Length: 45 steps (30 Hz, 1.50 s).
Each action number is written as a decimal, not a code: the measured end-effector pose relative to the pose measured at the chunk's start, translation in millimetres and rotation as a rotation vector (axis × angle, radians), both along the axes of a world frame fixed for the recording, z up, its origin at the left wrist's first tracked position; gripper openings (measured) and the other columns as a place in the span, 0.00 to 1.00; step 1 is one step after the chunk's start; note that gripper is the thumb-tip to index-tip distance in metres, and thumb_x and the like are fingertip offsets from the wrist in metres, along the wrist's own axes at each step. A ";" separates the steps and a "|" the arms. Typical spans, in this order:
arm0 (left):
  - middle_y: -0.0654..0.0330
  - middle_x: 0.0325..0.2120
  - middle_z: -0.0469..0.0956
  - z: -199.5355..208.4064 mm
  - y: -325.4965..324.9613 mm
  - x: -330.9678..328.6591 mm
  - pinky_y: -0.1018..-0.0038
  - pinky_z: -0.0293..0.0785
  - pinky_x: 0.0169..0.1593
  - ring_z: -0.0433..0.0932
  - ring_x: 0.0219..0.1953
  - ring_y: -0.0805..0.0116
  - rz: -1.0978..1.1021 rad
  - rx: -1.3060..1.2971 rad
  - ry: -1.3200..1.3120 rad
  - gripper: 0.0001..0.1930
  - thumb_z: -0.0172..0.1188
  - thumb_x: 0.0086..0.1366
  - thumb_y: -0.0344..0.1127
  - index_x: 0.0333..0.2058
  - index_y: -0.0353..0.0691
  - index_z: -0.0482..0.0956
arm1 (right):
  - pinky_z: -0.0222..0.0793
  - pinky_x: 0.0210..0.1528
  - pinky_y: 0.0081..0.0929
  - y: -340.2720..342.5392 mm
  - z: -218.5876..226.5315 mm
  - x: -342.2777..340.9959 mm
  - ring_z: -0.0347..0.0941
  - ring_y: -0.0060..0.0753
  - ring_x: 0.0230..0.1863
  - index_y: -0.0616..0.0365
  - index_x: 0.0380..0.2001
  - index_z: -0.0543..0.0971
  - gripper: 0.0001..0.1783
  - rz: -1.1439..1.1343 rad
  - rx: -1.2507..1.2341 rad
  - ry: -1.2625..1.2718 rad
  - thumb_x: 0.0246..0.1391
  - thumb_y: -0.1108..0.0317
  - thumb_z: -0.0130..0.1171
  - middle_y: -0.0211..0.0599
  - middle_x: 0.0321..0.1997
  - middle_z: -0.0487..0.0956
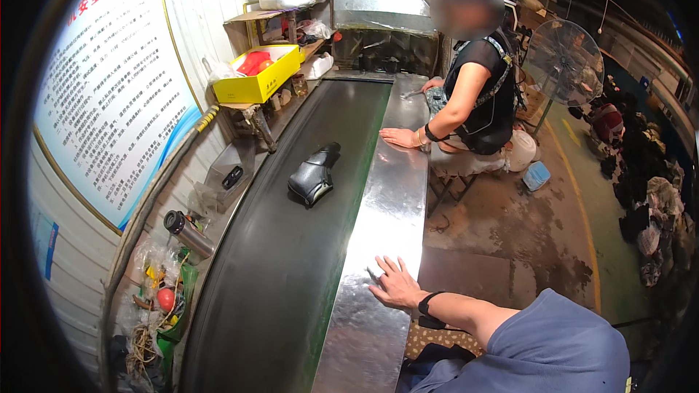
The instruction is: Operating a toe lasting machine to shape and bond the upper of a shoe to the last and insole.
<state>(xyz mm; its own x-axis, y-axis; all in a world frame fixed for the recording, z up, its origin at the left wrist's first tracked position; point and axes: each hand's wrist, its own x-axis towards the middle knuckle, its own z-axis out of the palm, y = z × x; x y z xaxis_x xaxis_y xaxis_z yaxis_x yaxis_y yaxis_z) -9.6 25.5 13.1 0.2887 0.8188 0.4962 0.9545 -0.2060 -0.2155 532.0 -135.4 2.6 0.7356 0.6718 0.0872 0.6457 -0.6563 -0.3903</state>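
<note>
My right hand (pixel 397 285) lies on the shiny metal ledge (pixel 386 204), palm down, fingers spread and holding nothing. A black band circles its wrist. My left hand is out of sight. Farther up, on the dark conveyor belt (pixel 284 269) beside the ledge, rests a black leather shoe upper (pixel 313 178), lying apart from any hand. Across from it a seated co-worker (pixel 480 94) has one hand (pixel 400 137) flat on the ledge; the other is partly hidden near a greyish patterned cloth.
A metal hood (pixel 382 0) stands at the belt's far end. Along the left wall are a yellow box (pixel 258 76) with red things, a thermos flask (pixel 188 233) and bags with a red ball (pixel 166 300). A standing fan (pixel 566 62) and dark heaps (pixel 641 204) are to the right.
</note>
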 end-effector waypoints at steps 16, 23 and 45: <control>0.41 0.53 0.76 8.6 -5.9 -2.9 0.48 0.70 0.59 0.75 0.56 0.42 0.144 -0.119 -0.115 0.18 0.54 0.73 0.46 0.48 0.37 0.78 | 0.38 0.76 0.65 1.0 -2.7 -2.2 0.47 0.61 0.78 0.69 0.42 0.83 0.35 -0.002 -0.015 0.118 0.67 0.41 0.47 0.59 0.76 0.56; 0.42 0.60 0.72 -6.6 2.4 -8.8 0.45 0.66 0.62 0.69 0.64 0.42 0.186 -0.225 -0.157 0.24 0.51 0.73 0.52 0.56 0.38 0.74 | 0.34 0.77 0.66 0.2 -0.1 2.4 0.44 0.59 0.79 0.65 0.60 0.76 0.37 -0.017 -0.081 0.153 0.68 0.41 0.45 0.59 0.78 0.53; 0.47 0.47 0.80 9.2 -1.7 0.0 0.53 0.77 0.53 0.79 0.50 0.46 0.036 0.006 0.125 0.17 0.55 0.73 0.47 0.45 0.39 0.80 | 0.42 0.74 0.66 -0.8 -4.8 2.4 0.48 0.61 0.77 0.70 0.42 0.83 0.34 -0.007 -0.026 0.018 0.67 0.43 0.48 0.60 0.75 0.58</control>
